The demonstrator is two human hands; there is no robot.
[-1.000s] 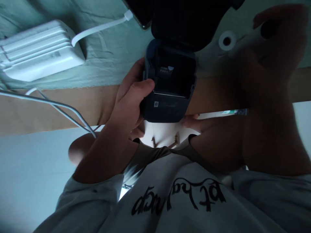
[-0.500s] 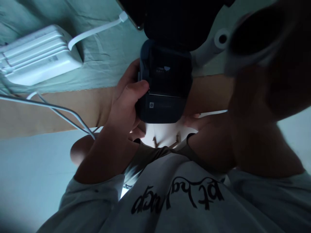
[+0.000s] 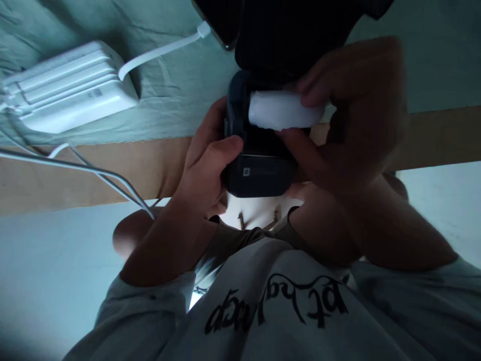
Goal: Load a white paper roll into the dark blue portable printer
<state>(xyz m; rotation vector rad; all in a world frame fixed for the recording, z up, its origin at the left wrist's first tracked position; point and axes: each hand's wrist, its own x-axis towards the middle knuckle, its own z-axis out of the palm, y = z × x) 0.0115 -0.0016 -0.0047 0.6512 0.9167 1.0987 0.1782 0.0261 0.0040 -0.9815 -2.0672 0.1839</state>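
Note:
My left hand is closed around the left side of a small dark blue portable printer, thumb pressed on its top edge. A small square pale icon marks the printer's near face. My right hand pinches a white paper roll between thumb and fingers. The roll lies sideways over the printer's dark recess. Whether it rests on the bottom of the recess cannot be seen. Right behind the printer is a large black shape, too dark to make out.
On the green cloth at the left lies a white power strip or charger block with a white plug cable. A dark phone-like device is at the top. White cords hang over the wooden edge.
My right hand has come in from the far right to the printer, with the white roll now over the recess. The pale tube on the cloth no longer shows. My left hand keeps its grip.

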